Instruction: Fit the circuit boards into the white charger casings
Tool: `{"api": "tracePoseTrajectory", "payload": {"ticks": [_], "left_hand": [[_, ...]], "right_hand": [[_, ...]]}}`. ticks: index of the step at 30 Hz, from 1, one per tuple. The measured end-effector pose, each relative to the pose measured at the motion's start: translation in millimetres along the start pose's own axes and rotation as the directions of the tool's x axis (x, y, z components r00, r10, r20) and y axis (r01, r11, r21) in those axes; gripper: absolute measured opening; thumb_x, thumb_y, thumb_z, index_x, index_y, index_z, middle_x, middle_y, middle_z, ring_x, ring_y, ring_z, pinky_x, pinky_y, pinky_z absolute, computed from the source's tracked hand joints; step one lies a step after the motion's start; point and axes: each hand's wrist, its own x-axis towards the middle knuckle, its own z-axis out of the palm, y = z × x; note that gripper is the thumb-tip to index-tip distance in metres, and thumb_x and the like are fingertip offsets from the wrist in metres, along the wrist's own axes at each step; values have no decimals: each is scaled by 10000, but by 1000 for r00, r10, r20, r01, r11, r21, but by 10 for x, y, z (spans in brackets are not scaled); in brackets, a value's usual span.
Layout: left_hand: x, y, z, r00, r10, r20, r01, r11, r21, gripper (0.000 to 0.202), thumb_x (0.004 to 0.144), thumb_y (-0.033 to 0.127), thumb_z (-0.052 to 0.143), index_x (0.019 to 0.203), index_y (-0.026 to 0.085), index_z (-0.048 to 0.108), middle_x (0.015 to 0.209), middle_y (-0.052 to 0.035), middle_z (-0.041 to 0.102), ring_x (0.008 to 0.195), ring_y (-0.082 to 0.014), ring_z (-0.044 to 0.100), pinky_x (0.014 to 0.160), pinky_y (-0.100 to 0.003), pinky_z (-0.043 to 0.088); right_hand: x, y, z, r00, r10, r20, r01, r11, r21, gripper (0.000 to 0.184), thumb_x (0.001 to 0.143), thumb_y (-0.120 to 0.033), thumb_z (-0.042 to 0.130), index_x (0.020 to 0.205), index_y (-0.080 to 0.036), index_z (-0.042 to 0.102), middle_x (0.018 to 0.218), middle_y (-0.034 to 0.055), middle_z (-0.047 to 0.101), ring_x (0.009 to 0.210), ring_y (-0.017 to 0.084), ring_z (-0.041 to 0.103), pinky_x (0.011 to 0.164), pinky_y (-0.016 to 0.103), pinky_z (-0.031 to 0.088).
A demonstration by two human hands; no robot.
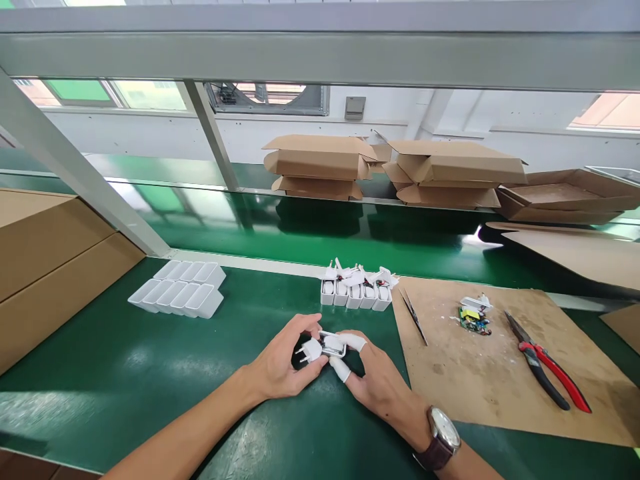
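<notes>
Between my two hands, just above the green bench, is a white plug adapter [332,345], its casing apparently open on one side. My left hand [287,360] pinches it near the part with two pins, which point left. White finger covers show on the thumb and index finger of my right hand [373,373], which grips the adapter's other end. Beyond my hands stands a row of white casings [355,297] with plug parts and wires on top. To the left sit two rows of white open-topped casings [183,291].
A brown board [450,387] on the right bears tweezers [414,317], red-and-black pliers [545,367] and a circuit board [474,321] beside a white part. Cardboard boxes [320,160] line the back. Another large carton [55,260] flanks the left, and a metal frame beam [320,57] crosses overhead.
</notes>
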Motion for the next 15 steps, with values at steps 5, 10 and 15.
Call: {"api": "tracePoseTrajectory", "payload": {"ticks": [5,10,15], "left_hand": [[-11,-15,5,1000,-25,6,25,999,-25,702,962,238,642,1577,279,305,1034,-54,610,915,-205,649,815,-375,600],[-30,-38,-4,998,-63,15,63,998,-26,1132,752,515,893,1620,293,202,1295,-141,552,1114,-303,647,914,-488,617],[-15,28,51,995,97,-24,-94,989,116,956,875,277,801,1630,276,215,1304,-168,599,1173,-322,648,959,-516,598]], "right_hand": [[21,6,7,993,-83,89,83,997,0,517,903,-57,527,1379,-257,549,1247,117,670,1074,251,713,878,404,660],[85,-12,6,995,100,9,-98,947,307,319,979,-179,565,1279,-245,650,1185,118,689,992,225,730,821,364,666],[110,-89,8,849,372,375,-509,385,770,414,1001,-548,601,1221,-211,699,992,105,784,904,280,786,800,479,672]]}}
